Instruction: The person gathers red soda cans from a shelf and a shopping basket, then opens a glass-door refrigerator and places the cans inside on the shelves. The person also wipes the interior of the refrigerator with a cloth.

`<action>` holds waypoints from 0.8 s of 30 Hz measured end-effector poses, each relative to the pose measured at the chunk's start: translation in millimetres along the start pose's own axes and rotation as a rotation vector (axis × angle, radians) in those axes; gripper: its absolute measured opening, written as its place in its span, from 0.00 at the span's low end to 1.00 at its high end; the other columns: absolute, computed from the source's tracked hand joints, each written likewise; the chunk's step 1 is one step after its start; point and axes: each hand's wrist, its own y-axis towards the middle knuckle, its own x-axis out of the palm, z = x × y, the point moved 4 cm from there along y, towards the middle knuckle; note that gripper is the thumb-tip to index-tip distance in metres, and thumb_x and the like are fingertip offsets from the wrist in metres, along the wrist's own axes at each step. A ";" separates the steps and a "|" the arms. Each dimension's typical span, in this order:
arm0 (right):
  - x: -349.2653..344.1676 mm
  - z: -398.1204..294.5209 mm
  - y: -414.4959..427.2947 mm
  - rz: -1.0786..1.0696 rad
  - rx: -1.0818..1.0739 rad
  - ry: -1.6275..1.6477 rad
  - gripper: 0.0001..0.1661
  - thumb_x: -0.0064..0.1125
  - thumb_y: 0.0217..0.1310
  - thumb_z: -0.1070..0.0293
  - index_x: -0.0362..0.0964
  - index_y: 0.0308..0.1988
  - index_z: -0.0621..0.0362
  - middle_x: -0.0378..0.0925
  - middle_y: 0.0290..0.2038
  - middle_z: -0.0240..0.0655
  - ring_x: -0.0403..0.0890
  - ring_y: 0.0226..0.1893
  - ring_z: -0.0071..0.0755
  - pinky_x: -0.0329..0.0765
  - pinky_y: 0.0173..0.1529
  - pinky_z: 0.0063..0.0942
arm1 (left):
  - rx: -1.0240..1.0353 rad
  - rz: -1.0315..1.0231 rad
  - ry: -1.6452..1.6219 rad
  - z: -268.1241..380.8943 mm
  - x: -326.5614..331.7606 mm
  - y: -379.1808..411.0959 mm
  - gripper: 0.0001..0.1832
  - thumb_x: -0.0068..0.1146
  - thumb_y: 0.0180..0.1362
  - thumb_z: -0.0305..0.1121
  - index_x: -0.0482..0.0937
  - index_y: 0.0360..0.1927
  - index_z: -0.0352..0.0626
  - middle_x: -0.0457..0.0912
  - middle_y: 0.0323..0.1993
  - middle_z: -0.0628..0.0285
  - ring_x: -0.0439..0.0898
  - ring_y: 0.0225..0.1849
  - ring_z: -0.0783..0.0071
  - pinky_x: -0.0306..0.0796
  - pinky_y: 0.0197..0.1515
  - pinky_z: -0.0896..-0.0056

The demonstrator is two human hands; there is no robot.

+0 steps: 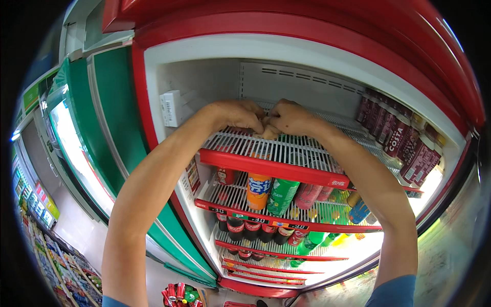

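Note:
Both hands reach over the top wire shelf [303, 151] of a red drinks refrigerator [238, 28]. My left hand [241, 117] and my right hand [289, 117] meet above the shelf, fingers curled on a crumpled tan cloth [270, 132]. Part of the cloth is hidden between the fingers. It touches the white wires behind the shelf's red front strip [268, 167]. To the right on the same level stand rows of dark red Costa coffee bottles [397, 136].
Lower shelves hold an orange can [259, 191], a green can [283, 196] and cola bottles [234, 229]. A white box [170, 108] is on the left inner wall. The glass door [448, 234] stands open at right. Cans and bottles [180, 294] lie together on the floor.

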 end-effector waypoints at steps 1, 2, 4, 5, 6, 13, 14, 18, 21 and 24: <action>-0.9 -5.4 -4.3 -0.048 0.030 0.027 0.23 0.60 0.63 0.56 0.83 0.37 0.70 0.84 0.30 0.53 0.86 0.34 0.49 0.80 0.43 0.41 | 0.055 0.005 0.077 -0.4 -1.6 -3.2 0.20 0.66 0.48 0.36 0.86 0.42 0.32 0.87 0.36 0.48 0.84 0.39 0.66 0.74 0.44 0.66; -1.4 -11.1 -7.6 -0.097 0.060 0.053 0.24 0.61 0.63 0.55 0.84 0.38 0.70 0.84 0.30 0.52 0.85 0.33 0.47 0.79 0.42 0.41 | 0.108 0.009 0.155 0.2 -2.0 -4.8 0.20 0.67 0.48 0.37 0.87 0.42 0.32 0.87 0.36 0.48 0.83 0.39 0.66 0.74 0.43 0.66; -6.3 -39.1 -18.0 -0.252 0.049 0.017 0.23 0.61 0.63 0.58 0.84 0.42 0.70 0.84 0.30 0.47 0.82 0.33 0.37 0.78 0.42 0.37 | 0.165 0.056 0.261 -3.4 -4.0 -20.4 0.20 0.67 0.47 0.38 0.87 0.40 0.33 0.87 0.34 0.50 0.83 0.38 0.67 0.73 0.41 0.67; -7.4 -47.7 -24.5 -0.327 0.052 -0.003 0.22 0.61 0.63 0.59 0.84 0.43 0.70 0.84 0.30 0.44 0.81 0.34 0.32 0.78 0.43 0.34 | 0.182 0.094 0.293 -3.2 -4.2 -30.9 0.20 0.67 0.48 0.38 0.87 0.40 0.33 0.87 0.34 0.51 0.83 0.37 0.67 0.73 0.40 0.66; -11.7 -53.1 -36.8 -0.321 -0.030 0.089 0.21 0.62 0.63 0.60 0.84 0.45 0.70 0.85 0.31 0.44 0.81 0.34 0.31 0.78 0.43 0.34 | 0.222 0.125 0.333 9.1 -2.5 -40.1 0.20 0.67 0.48 0.39 0.87 0.40 0.33 0.87 0.33 0.52 0.83 0.37 0.67 0.73 0.39 0.66; -7.7 -78.8 -47.8 -0.173 -0.147 0.165 0.20 0.65 0.59 0.67 0.83 0.48 0.69 0.86 0.36 0.50 0.85 0.36 0.37 0.79 0.44 0.36 | 0.112 0.175 0.343 15.7 -6.4 -87.5 0.21 0.67 0.49 0.39 0.87 0.42 0.34 0.87 0.34 0.48 0.85 0.37 0.56 0.74 0.40 0.55; -2.8 -68.6 -36.5 -0.129 -0.153 0.158 0.20 0.64 0.59 0.68 0.83 0.48 0.69 0.86 0.36 0.51 0.85 0.35 0.38 0.79 0.44 0.37 | 0.135 0.226 0.372 5.0 -7.0 -72.4 0.21 0.67 0.49 0.39 0.87 0.43 0.34 0.87 0.35 0.46 0.85 0.39 0.54 0.75 0.41 0.55; 17.1 -31.3 13.5 0.059 -0.165 -0.009 0.15 0.63 0.57 0.69 0.83 0.41 0.71 0.85 0.35 0.56 0.86 0.34 0.47 0.81 0.43 0.40 | 0.025 0.262 0.471 -6.9 -9.3 -13.6 0.20 0.66 0.51 0.38 0.86 0.44 0.35 0.87 0.42 0.42 0.86 0.47 0.46 0.78 0.49 0.53; 14.9 -12.9 37.8 0.048 -0.047 -0.126 0.15 0.64 0.56 0.72 0.80 0.40 0.74 0.84 0.39 0.61 0.87 0.41 0.53 0.83 0.46 0.42 | 0.065 0.331 0.592 -7.3 -6.4 31.3 0.19 0.64 0.53 0.35 0.86 0.47 0.35 0.87 0.45 0.40 0.85 0.53 0.46 0.78 0.54 0.54; 15.7 -6.3 46.0 -0.001 0.005 -0.146 0.16 0.64 0.56 0.73 0.79 0.41 0.76 0.83 0.41 0.64 0.87 0.44 0.55 0.83 0.47 0.42 | 0.023 0.432 0.551 -11.6 -4.1 37.6 0.19 0.62 0.53 0.32 0.86 0.48 0.35 0.86 0.46 0.40 0.85 0.53 0.45 0.77 0.55 0.52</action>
